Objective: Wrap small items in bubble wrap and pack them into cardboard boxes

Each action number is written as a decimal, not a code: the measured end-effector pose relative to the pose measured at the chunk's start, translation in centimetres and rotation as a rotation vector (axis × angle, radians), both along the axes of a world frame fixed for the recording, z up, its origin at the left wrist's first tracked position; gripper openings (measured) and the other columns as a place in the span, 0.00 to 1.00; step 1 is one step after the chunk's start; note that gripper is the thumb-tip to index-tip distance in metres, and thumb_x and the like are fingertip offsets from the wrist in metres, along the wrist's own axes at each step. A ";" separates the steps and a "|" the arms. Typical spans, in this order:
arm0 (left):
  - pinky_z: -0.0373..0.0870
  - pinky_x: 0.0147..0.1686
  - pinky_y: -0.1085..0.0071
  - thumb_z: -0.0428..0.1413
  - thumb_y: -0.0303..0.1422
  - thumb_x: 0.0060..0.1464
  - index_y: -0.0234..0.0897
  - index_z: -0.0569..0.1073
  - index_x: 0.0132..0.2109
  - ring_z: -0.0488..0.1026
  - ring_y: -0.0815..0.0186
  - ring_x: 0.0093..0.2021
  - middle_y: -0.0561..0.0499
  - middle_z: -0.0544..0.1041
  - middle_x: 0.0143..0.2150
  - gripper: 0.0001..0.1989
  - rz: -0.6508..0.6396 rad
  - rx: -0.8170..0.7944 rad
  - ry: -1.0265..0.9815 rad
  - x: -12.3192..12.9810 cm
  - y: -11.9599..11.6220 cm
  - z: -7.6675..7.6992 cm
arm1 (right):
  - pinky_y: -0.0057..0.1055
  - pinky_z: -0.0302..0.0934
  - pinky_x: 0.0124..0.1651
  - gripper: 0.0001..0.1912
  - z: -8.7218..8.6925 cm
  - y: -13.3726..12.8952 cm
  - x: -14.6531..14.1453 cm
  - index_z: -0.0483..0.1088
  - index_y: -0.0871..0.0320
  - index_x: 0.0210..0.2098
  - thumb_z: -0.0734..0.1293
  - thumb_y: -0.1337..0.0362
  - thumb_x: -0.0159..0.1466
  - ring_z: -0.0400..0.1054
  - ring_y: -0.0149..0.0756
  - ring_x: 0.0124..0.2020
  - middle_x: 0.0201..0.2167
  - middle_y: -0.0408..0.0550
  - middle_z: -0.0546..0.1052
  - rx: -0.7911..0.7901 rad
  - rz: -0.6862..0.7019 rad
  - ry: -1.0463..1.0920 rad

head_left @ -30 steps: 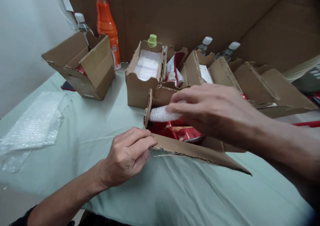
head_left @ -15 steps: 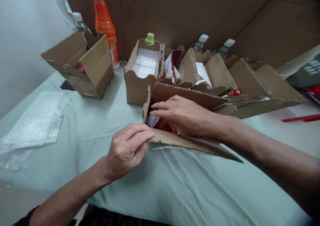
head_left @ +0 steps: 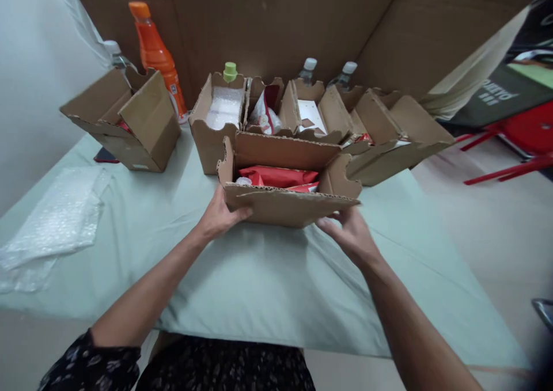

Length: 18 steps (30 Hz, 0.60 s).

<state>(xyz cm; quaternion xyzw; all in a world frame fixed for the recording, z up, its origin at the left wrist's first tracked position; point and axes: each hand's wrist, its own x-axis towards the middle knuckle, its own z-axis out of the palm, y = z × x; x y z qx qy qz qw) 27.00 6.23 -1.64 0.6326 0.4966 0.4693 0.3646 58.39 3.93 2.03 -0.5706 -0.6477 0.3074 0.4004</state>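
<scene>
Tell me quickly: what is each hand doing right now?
Left hand: gripping the open brown cardboard box at its left front corner.
Right hand: open, fingers touching the box's right underside.

the open box point(head_left: 280, 204) sits on the desk point(head_left: 268, 281), right in front of the person. the left hand point(head_left: 218, 217) is at its left front corner and the right hand point(head_left: 349, 235) is under its right front edge. packets point(head_left: 276, 176) lie inside it. a row of boxes point(head_left: 302, 114) stands just behind it, with bottles point(head_left: 328, 74) behind them. another box point(head_left: 125, 117) sits far left, and bubble wrap point(head_left: 52, 218) lies in front of that one.
</scene>
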 end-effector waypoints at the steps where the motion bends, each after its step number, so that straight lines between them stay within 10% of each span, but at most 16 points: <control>1: 0.71 0.61 0.49 0.66 0.58 0.49 0.36 0.68 0.61 0.73 0.47 0.62 0.34 0.75 0.60 0.41 -0.004 -0.015 -0.039 0.5 0.3 0.1 | 0.52 0.72 0.53 0.36 -0.4 0.8 -0.9 0.74 0.56 0.52 0.74 0.37 0.55 0.75 0.55 0.53 0.53 0.58 0.80 -0.005 0.036 0.053; 4: 0.74 0.58 0.52 0.65 0.59 0.49 0.35 0.71 0.57 0.77 0.48 0.57 0.36 0.79 0.56 0.39 0.024 -0.031 -0.112 1.4 -1.2 0.5 | 0.52 0.70 0.55 0.31 -0.9 0.6 -2.3 0.76 0.57 0.46 0.73 0.37 0.57 0.76 0.55 0.51 0.47 0.56 0.82 0.012 0.048 0.122; 11: 0.79 0.46 0.58 0.62 0.51 0.55 0.38 0.80 0.34 0.81 0.53 0.40 0.47 0.83 0.33 0.19 0.009 -0.172 0.058 -1.5 -13.1 1.7 | 0.50 0.69 0.58 0.22 0.0 -9.2 -3.0 0.78 0.54 0.43 0.73 0.44 0.61 0.75 0.56 0.54 0.46 0.53 0.82 0.101 0.051 -0.025; 18: 0.78 0.53 0.56 0.65 0.54 0.49 0.35 0.79 0.43 0.81 0.50 0.46 0.43 0.84 0.42 0.26 0.164 0.005 -0.019 -3.1 -11.4 7.9 | 0.47 0.72 0.50 0.21 4.1 -7.0 -5.9 0.79 0.55 0.40 0.75 0.45 0.59 0.77 0.48 0.41 0.39 0.50 0.83 0.195 0.100 0.110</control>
